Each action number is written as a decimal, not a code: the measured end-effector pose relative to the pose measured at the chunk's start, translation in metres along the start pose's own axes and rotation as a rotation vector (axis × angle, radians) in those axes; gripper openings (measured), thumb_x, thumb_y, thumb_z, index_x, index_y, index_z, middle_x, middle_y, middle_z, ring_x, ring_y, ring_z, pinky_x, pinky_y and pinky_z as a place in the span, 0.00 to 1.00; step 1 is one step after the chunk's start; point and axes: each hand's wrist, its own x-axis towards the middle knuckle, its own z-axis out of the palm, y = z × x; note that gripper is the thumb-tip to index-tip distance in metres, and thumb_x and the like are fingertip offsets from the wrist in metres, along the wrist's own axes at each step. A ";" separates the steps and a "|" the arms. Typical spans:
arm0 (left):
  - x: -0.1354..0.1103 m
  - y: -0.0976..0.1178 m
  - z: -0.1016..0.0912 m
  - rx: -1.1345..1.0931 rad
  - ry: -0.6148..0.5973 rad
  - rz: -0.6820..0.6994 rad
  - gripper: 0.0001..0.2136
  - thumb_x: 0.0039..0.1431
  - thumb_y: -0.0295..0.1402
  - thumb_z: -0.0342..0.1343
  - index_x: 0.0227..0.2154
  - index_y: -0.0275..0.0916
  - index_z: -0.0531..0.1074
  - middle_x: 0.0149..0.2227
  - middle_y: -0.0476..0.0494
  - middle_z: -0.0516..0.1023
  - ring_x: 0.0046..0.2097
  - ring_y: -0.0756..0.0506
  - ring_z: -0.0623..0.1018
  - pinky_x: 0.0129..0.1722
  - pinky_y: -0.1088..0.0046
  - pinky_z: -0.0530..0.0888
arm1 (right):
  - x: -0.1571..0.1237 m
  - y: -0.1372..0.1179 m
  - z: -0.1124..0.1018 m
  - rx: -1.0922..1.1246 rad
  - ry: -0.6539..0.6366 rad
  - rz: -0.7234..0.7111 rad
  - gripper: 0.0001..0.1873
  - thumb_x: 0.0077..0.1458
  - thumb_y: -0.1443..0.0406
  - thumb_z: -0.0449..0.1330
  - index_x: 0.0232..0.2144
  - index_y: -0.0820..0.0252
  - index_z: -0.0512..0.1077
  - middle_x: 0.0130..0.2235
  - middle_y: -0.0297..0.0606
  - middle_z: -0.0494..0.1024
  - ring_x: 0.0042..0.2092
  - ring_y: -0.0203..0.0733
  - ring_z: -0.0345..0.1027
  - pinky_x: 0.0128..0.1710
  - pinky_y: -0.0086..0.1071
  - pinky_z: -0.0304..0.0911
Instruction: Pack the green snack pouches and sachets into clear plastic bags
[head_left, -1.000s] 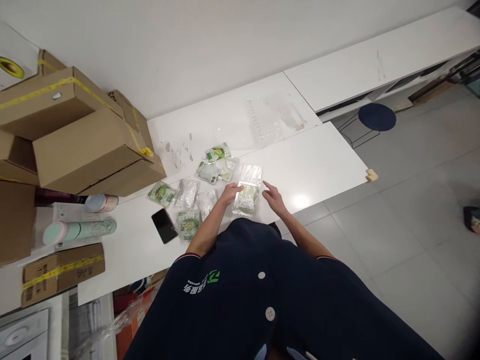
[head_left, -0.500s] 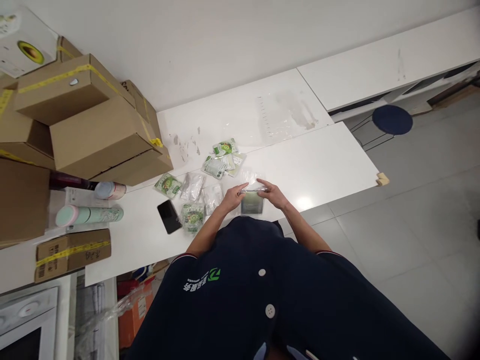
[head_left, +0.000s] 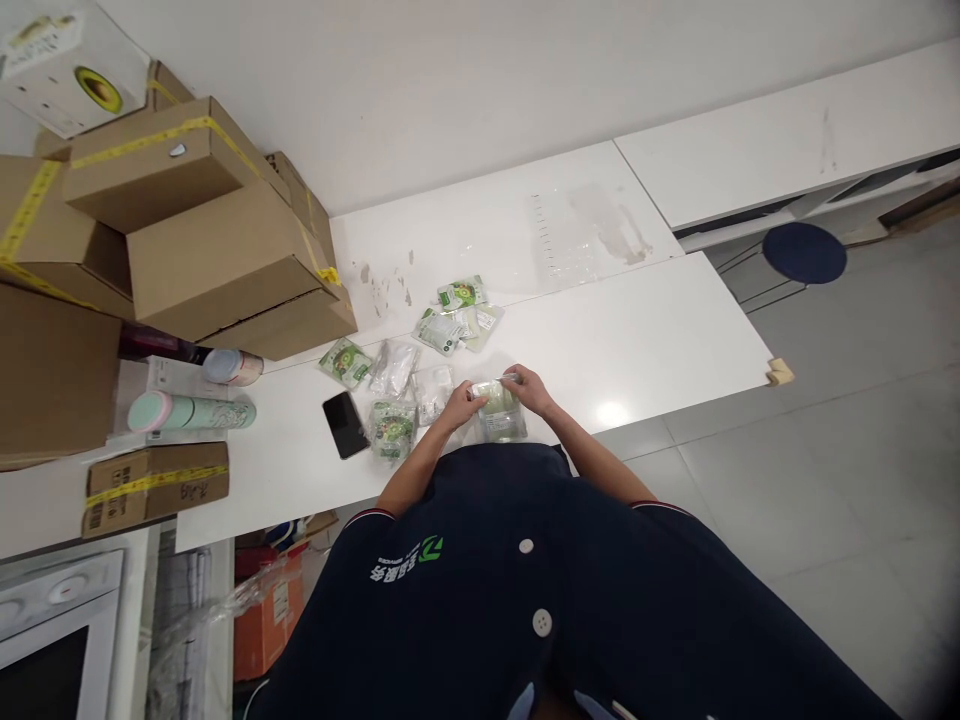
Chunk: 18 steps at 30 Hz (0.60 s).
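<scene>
A clear plastic bag (head_left: 502, 422) with a pale green packet inside lies at the table's front edge, close to my body. My left hand (head_left: 460, 405) pinches its upper left corner between thumb and fingers. At the upper right corner, my right hand (head_left: 528, 388) grips the same top edge. To the left of the hands are a clear bag of white contents (head_left: 433, 393) and a bagged green pouch (head_left: 393, 430). Farther back, several green and white pouches (head_left: 462, 293) overlap in a loose pile.
A black phone (head_left: 346, 425) lies left of the pouches. Stacked cardboard boxes (head_left: 217, 260) fill the left side, with a mint green bottle (head_left: 191, 412) and a jar (head_left: 233, 367) before them. A flat clear plastic sheet (head_left: 562, 240) rests at the back. A blue stool (head_left: 805, 252) stands right.
The bag's top edge has come down toward me, and its packet now looks paler, with printed text showing. Both hands stay on the edge. The whole view has shifted slightly.
</scene>
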 end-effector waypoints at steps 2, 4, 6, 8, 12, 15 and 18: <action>0.010 -0.006 -0.001 0.080 0.091 -0.119 0.09 0.53 0.32 0.58 0.37 0.38 0.67 0.28 0.52 0.70 0.32 0.49 0.71 0.35 0.74 0.68 | 0.012 0.000 0.013 -0.104 0.031 0.100 0.21 0.55 0.58 0.56 0.49 0.59 0.68 0.40 0.39 0.75 0.39 0.42 0.68 0.41 0.34 0.64; 0.018 -0.008 -0.002 0.249 0.174 -0.196 0.12 0.54 0.30 0.57 0.42 0.37 0.67 0.33 0.48 0.73 0.36 0.47 0.73 0.38 0.72 0.68 | 0.017 -0.001 0.028 -0.280 0.022 0.162 0.28 0.56 0.59 0.57 0.57 0.61 0.62 0.49 0.47 0.71 0.45 0.46 0.68 0.45 0.37 0.64; 0.023 -0.005 -0.002 0.453 0.208 -0.212 0.18 0.57 0.29 0.55 0.51 0.37 0.64 0.41 0.41 0.74 0.43 0.43 0.74 0.42 0.69 0.68 | 0.013 -0.003 0.043 -0.478 -0.043 0.132 0.31 0.55 0.59 0.59 0.60 0.59 0.60 0.58 0.52 0.64 0.52 0.51 0.64 0.49 0.41 0.62; 0.023 0.000 0.001 0.670 0.236 -0.160 0.21 0.60 0.28 0.53 0.56 0.38 0.61 0.50 0.34 0.70 0.49 0.39 0.72 0.47 0.65 0.67 | 0.003 -0.006 0.058 -0.632 -0.135 0.044 0.33 0.54 0.58 0.62 0.60 0.54 0.61 0.62 0.51 0.59 0.56 0.57 0.59 0.51 0.45 0.61; 0.017 0.006 0.011 1.000 0.169 -0.019 0.14 0.63 0.29 0.47 0.51 0.42 0.69 0.56 0.35 0.64 0.56 0.37 0.64 0.53 0.60 0.64 | -0.005 -0.006 0.071 -0.689 -0.225 -0.094 0.35 0.54 0.57 0.62 0.62 0.49 0.59 0.65 0.47 0.56 0.59 0.57 0.55 0.53 0.47 0.59; 0.011 -0.001 0.014 1.054 0.068 -0.009 0.16 0.64 0.28 0.46 0.52 0.45 0.68 0.54 0.38 0.65 0.55 0.40 0.64 0.51 0.63 0.66 | 0.013 0.004 0.048 -0.539 -0.343 -0.155 0.22 0.56 0.59 0.59 0.54 0.52 0.71 0.60 0.44 0.67 0.57 0.49 0.61 0.53 0.40 0.59; 0.008 -0.012 0.014 1.070 0.061 0.026 0.21 0.62 0.23 0.45 0.56 0.46 0.65 0.56 0.40 0.62 0.56 0.41 0.63 0.52 0.64 0.67 | 0.050 0.016 -0.003 -0.427 -0.298 -0.037 0.13 0.60 0.61 0.55 0.39 0.56 0.79 0.45 0.40 0.79 0.47 0.43 0.70 0.49 0.33 0.62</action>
